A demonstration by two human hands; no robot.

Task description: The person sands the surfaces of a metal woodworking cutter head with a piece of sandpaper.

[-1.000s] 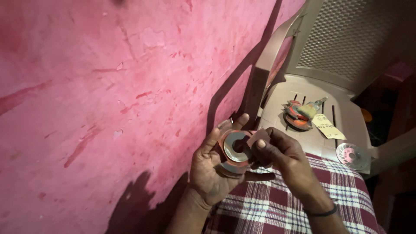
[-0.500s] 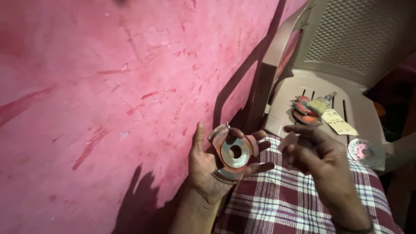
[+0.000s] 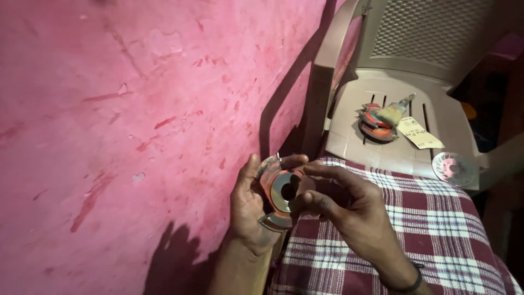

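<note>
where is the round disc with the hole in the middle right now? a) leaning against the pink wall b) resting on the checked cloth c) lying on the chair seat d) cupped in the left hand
d: the disc sits in the palm of the left hand, with the right hand at its edge, above the checked cloth.
</note>
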